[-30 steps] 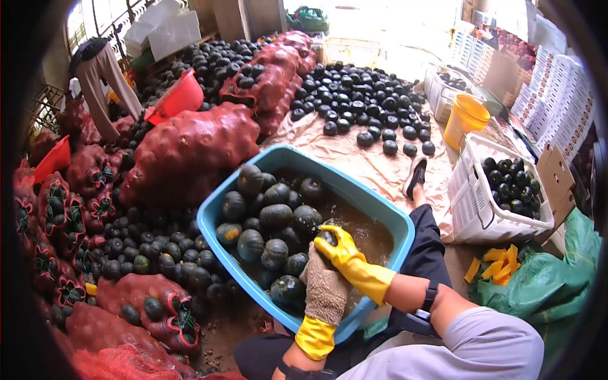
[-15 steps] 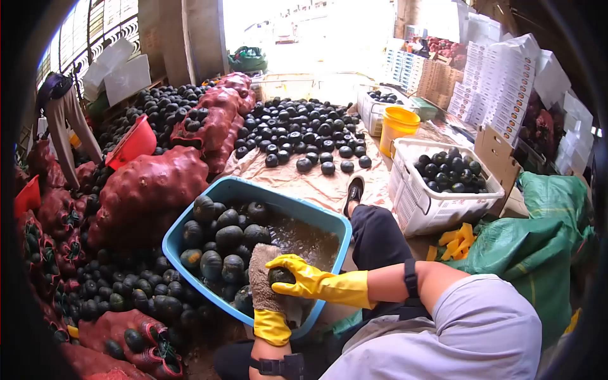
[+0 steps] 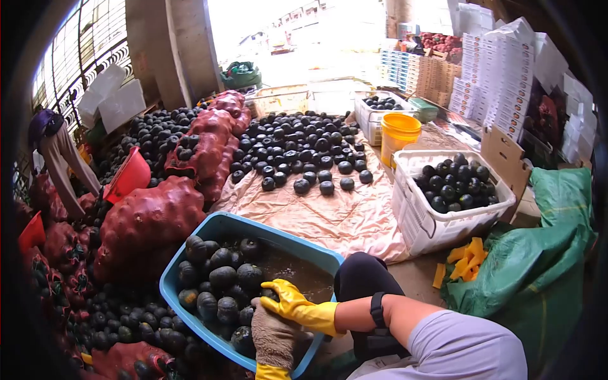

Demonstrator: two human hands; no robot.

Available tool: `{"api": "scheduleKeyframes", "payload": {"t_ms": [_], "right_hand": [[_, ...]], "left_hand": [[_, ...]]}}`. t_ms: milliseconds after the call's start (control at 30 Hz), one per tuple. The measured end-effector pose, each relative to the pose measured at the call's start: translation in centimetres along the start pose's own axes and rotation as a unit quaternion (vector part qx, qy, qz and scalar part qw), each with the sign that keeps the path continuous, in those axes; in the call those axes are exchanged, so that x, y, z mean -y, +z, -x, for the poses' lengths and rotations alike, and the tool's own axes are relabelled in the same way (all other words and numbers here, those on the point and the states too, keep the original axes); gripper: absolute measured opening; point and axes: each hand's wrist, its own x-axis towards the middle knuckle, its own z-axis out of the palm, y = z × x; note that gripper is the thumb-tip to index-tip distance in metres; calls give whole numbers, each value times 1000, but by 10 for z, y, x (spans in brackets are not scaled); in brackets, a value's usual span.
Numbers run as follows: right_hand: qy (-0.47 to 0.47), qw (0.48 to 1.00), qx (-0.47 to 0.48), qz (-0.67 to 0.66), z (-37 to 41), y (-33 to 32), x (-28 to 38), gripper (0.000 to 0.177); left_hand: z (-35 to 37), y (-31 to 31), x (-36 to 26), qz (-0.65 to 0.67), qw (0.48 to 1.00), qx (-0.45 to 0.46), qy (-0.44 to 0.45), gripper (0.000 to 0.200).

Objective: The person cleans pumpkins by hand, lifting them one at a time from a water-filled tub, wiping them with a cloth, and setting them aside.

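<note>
My right hand, in a yellow rubber glove, is closed around a small dark green kabocha squash. My left hand wears a shaggy brown scrubbing mitt over a yellow glove. The mitt lies against the near side of that squash, and its pile hides my fingers. Both hands are over the near part of a blue tub. Several dark squashes are piled in the tub's left side, and murky brown water shows on its right.
Many squashes lie on a pale cloth ahead. A white crate of squashes and a yellow bucket stand right. Red mesh sacks crowd the left, near a standing person. A green sack lies at right.
The view has tilted up. The mitt has shifted from the squash's left side to its near side. My outstretched foot has gone from sight, and my knee now shows beside the tub.
</note>
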Motion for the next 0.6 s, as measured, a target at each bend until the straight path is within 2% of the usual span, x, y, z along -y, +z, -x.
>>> {"api": "scheduleKeyframes", "payload": {"t_ms": [33, 67, 133, 167, 200, 233, 267, 300, 333, 367, 400, 433, 467, 500, 533, 567, 600], "right_hand": [[19, 998, -28, -51, -3, 5, 0, 55], [-35, 998, -3, -51, 2, 7, 5, 56], [-68, 978, 113, -161, 32, 0, 32, 56], [-116, 966, 166, -161, 46, 0, 39, 56], [-211, 955, 134, -157, 50, 8, 32, 57], [-216, 959, 120, -142, 36, 10, 18, 57], [-220, 960, 111, -130, 20, 10, 4, 57], [-127, 986, 58, -94, 7, 10, 0, 57], [-36, 998, 3, -50, -3, 10, -2, 57], [-54, 998, 16, -33, 0, 10, -7, 57], [-75, 997, 18, -11, -1, 8, -10, 57], [-89, 985, 111, -98, 1, 3, -9, 57], [-92, 959, 202, -177, 10, -9, -3, 56], [-76, 955, 265, -109, 7, -32, 26, 57], [2, 954, 262, -148, 3, -26, 20, 51], [-104, 976, 176, -67, 2, -16, 3, 45], [-211, 974, 81, 13, 0, -10, 6, 41]], "left_hand": [[-1, 1, 0, 321, 943, -54, -75, 41], [-3, 2, -1, 524, 832, -137, -118, 40], [7, 23, 5, 639, 745, -129, -143, 30], [18, 32, 7, 690, 695, -121, -163, 26], [32, 38, 7, 734, 640, -110, -196, 23], [34, 33, 3, 791, 550, -86, -254, 23], [23, 18, -5, 834, 449, -65, -314, 31], [11, 5, -14, 861, 340, -48, -374, 41], [14, 4, -20, 876, 266, -58, -397, 49], [16, 4, -26, 884, 190, -72, -420, 57], [15, 9, -28, 896, 155, -110, -401, 61], [12, 16, -29, 908, 120, -150, -372, 65], [12, 25, -39, 898, 158, -166, -376, 62], [12, 34, -48, 886, 195, -181, -381, 60], [12, 44, -57, 871, 232, -196, -386, 58], [7, 50, -74, 813, 349, -194, -425, 52], [1, 58, -84, 740, 464, -188, -450, 47]]}}
